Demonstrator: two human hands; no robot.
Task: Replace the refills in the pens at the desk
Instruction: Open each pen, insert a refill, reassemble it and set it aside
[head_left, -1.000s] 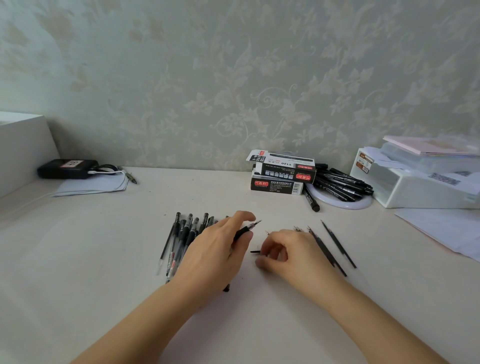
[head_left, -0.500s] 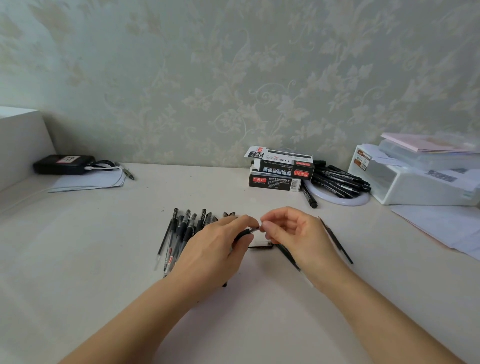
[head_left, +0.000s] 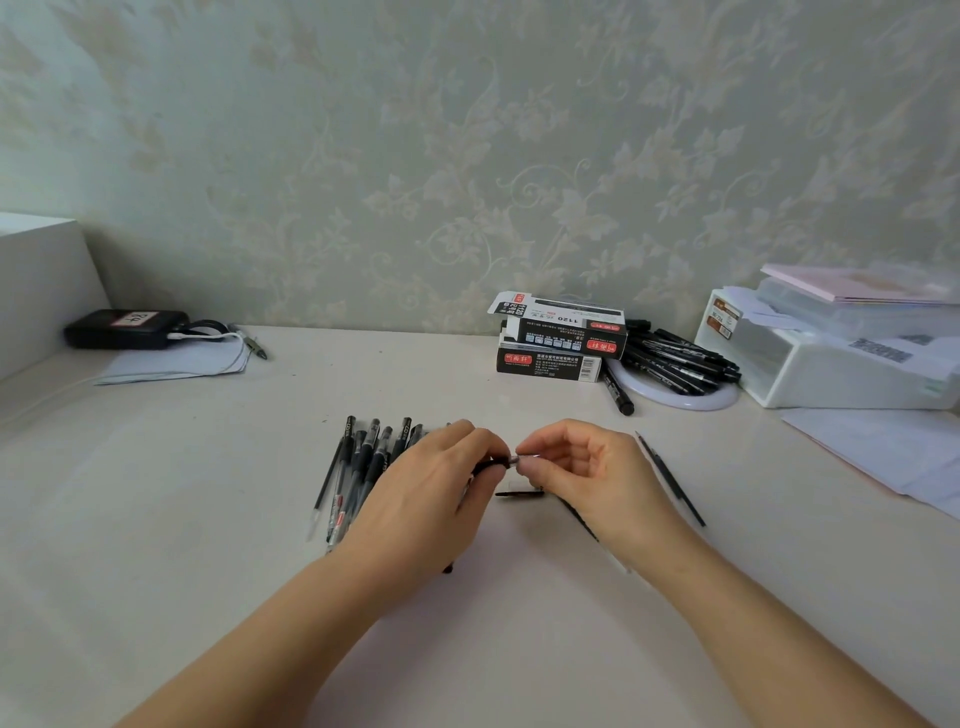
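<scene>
Pen (head_left: 488, 464) is held just above the desk (head_left: 208, 519), near the middle, with its silver tip pointing to the right. Left hand (head_left: 431, 499) has the fingers curled around the dark barrel, and the right hand (head_left: 576, 467) pinches the tip end between thumb and forefinger, so both hands meet on the same pen. Under them a small black part (head_left: 519, 493) lies flat on the desk. Left of the hands is a row of pens (head_left: 358, 467) lying side by side, partly hidden by the left hand. Right of the right hand one thin refill (head_left: 670, 478) lies alone. Farther back two black refill boxes (head_left: 561, 338) are stacked by the wall, with a pile of black pens (head_left: 675, 358) just beside them on a white round plate (head_left: 691, 400).
</scene>
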